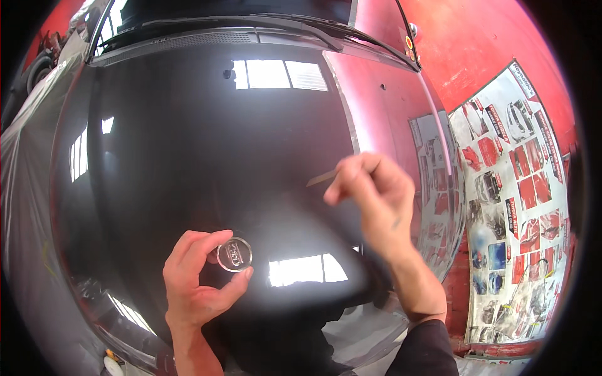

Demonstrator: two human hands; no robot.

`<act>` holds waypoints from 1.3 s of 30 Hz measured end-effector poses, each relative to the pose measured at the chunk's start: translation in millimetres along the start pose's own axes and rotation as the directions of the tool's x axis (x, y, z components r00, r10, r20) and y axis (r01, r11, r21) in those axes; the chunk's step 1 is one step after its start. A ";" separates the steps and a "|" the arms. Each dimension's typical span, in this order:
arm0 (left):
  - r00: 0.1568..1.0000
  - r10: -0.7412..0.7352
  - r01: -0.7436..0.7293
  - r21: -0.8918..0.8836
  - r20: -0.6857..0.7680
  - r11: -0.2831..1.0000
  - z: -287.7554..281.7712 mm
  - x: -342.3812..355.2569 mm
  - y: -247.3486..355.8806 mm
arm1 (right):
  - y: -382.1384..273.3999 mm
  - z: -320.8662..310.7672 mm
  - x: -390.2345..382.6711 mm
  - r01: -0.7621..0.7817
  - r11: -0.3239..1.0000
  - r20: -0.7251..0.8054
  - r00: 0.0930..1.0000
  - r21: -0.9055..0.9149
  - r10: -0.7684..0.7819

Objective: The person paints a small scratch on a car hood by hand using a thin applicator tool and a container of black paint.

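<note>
Where I stand, a glossy black car hood [157, 169] spreads out before me, its surface mirroring bright window panes in several patches and throwing back a pinkish red along its right side. That colour matches the red wall [483, 37] rising to the right, beyond the hood's edge. Across the far end runs the dark windshield [251, 9]. Greyish sheeting [31, 188] hangs in folds to the left of the hood. On the right, a large poster [514, 207] covered in small car pictures stands tilted in front of the wall. Lying along the base of the windshield is a black wiper [307, 31].

My right hand [379, 194] is over the right part of the hood, slightly blurred, thumb and fingers pinched together; a dark sleeve [426, 354] ends below its wrist. Nearer and to the left, my left hand [188, 282] curves into a C, its thumb and a fingertip gripping opposite edges of a round badge [234, 254]. That badge has a silvery rim and a dark face with a silvery design, turned up toward me; whether it touches the hood I cannot tell. Smallest is the thin strip [321, 179] in my right hand's pinch, pointing left and well apart from the badge.
</note>
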State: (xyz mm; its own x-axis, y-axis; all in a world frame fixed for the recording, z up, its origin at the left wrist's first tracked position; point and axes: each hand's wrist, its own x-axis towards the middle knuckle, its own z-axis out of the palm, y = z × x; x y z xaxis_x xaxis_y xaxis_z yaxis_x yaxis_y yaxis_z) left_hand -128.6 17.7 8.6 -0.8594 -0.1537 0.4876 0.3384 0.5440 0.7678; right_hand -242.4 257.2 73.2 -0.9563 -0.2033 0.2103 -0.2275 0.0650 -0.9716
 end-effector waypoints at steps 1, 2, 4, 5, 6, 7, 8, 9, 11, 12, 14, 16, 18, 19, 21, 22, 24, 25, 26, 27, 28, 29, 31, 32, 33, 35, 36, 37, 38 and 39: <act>1.000 -0.008 0.007 -0.011 -0.004 1.000 0.8 -0.7 -0.2 | 2.3 -6.6 17.0 -0.008 1.000 -0.026 1.000 0.009 0.008; 1.000 -0.016 0.015 -0.025 -0.008 1.000 1.8 -1.4 -0.8 | 7.4 -11.0 33.7 -0.025 1.000 -0.077 0.997 0.015 0.026; 1.000 -0.016 0.016 -0.018 -0.001 1.000 0.4 -2.4 -1.3 | 18.9 -21.2 65.7 0.000 1.000 -0.087 0.996 0.030 0.002; 1.000 -0.028 0.029 -0.018 0.003 0.999 -0.8 -3.0 -1.3 | 25.8 -25.7 81.2 -0.014 1.000 -0.135 0.991 0.018 0.016; 1.000 -0.018 0.018 -0.015 -0.003 1.000 -1.0 -3.2 -1.7 | 33.2 -29.4 97.2 -0.003 1.000 -0.160 0.987 0.020 0.006; 1.000 -0.022 0.022 -0.017 -0.007 1.000 -1.0 -3.1 -1.8 | 39.7 -33.8 112.5 -0.001 1.000 -0.198 0.980 0.018 0.005; 1.000 -0.025 0.025 -0.021 -0.010 0.999 -0.1 -3.1 -2.9 | 45.7 -39.3 127.3 0.003 1.000 -0.172 0.985 0.013 -0.001; 1.000 -0.022 0.022 -0.023 -0.008 1.000 0.7 -3.3 -3.2 | 50.7 -44.9 141.2 -0.004 1.000 -0.158 0.987 0.003 0.005; 1.000 -0.017 0.016 -0.027 -0.002 1.000 1.1 -3.6 -4.7 | 59.9 -52.0 166.5 -0.026 0.999 -0.111 0.994 -0.048 0.020; 1.000 -0.024 0.024 -0.026 0.005 0.999 0.8 -4.0 -5.6 | 64.2 -54.6 177.0 -0.040 0.995 -0.079 0.996 -0.091 0.033; 0.998 -0.056 0.057 -0.036 0.024 0.998 0.3 -5.0 -7.1 | 72.4 -56.9 190.8 -0.110 0.982 -0.057 0.993 -0.154 0.103; 0.999 -0.021 0.021 -0.004 0.026 1.000 0.6 -5.4 -9.1 | 79.3 -57.3 198.3 -0.121 0.976 -0.048 0.992 -0.178 0.115; 0.999 -0.025 0.025 -0.002 0.033 1.000 2.3 -4.5 -11.9 | 86.9 -55.4 201.6 -0.126 0.975 -0.069 0.991 -0.181 0.115; 1.000 -0.012 0.011 0.016 0.025 1.000 3.9 -4.4 -12.3 | 90.4 -54.1 203.2 -0.126 0.970 -0.077 0.991 -0.207 0.113; 1.000 -0.023 0.022 0.021 0.013 1.000 7.7 -4.7 -12.9 | 95.4 -53.4 207.7 -0.118 0.959 -0.081 0.992 -0.259 0.100; 1.000 -0.024 0.024 0.035 0.017 0.999 8.2 -4.6 -13.6 | 96.5 -54.9 209.8 -0.140 0.939 -0.053 0.990 -0.314 0.130; 0.999 -0.025 0.024 0.040 0.026 0.999 9.1 -4.9 -14.5 | 100.8 -55.8 212.9 -0.144 0.942 -0.057 0.989 -0.303 0.133; 0.999 -0.026 0.025 0.043 0.027 0.999 9.6 -5.2 -14.9 | 102.8 -55.8 213.8 -0.143 0.944 -0.055 0.990 -0.298 0.133; 0.999 -0.028 0.027 0.043 0.025 0.999 9.9 -5.5 -15.2 | 103.9 -56.3 213.7 -0.143 0.943 -0.061 0.990 -0.300 0.130; 0.999 -0.034 0.033 0.040 0.023 0.999 9.8 -5.6 -15.3 | 104.3 -56.7 213.9 -0.141 0.943 -0.064 0.990 -0.301 0.128; 0.999 -0.024 0.023 0.047 0.023 0.999 9.4 -5.6 -15.3 | 104.5 -55.9 214.1 -0.140 0.943 -0.066 0.990 -0.303 0.126; 1.000 -0.019 0.018 0.049 0.023 0.999 9.7 -5.4 -15.9 | 105.3 -54.4 214.2 -0.138 0.947 -0.083 0.989 -0.289 0.118; 1.000 0.004 -0.005 0.046 0.029 0.999 8.7 -4.1 -16.5 | 105.7 -51.3 214.0 -0.134 0.955 -0.116 0.988 -0.265 0.107; 0.999 0.023 -0.024 0.041 0.034 0.999 7.1 -3.1 -16.7 | 105.4 -50.5 213.7 -0.137 0.955 -0.115 0.987 -0.263 0.110; 0.999 0.025 -0.026 0.024 0.038 0.999 6.2 -2.4 -17.1 | 105.1 -50.1 213.6 -0.138 0.955 -0.114 0.987 -0.263 0.112; 0.998 0.048 -0.049 0.031 0.032 0.998 6.3 -1.8 -17.0 | 104.4 -50.1 213.3 -0.144 0.953 -0.120 0.986 -0.267 0.116; 0.999 0.039 -0.040 0.013 0.031 0.999 7.4 -2.0 -17.9 | 105.6 -50.4 212.9 -0.138 0.954 -0.110 0.988 -0.266 0.112; 0.998 0.048 -0.049 0.027 0.030 0.998 7.9 -1.8 -18.3 | 105.8 -50.7 213.1 -0.134 0.954 -0.106 0.988 -0.268 0.109; 0.999 0.045 -0.046 0.025 0.030 0.999 8.2 -2.0 -19.0 | 106.6 -51.0 212.9 -0.130 0.954 -0.104 0.989 -0.271 0.106; 0.999 0.034 -0.035 0.009 0.029 0.999 8.6 -2.2 -19.4 | 107.3 -51.2 213.1 -0.132 0.954 -0.110 0.988 -0.271 0.106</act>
State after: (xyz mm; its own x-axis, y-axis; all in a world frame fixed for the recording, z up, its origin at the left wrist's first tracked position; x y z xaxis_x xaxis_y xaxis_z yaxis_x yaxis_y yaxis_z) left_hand -136.6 14.5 -10.9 -0.8579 -0.1112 0.5017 0.3645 0.5564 0.7467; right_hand -480.0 270.9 19.2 -0.9893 -0.0869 0.1169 -0.1403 0.3532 -0.9250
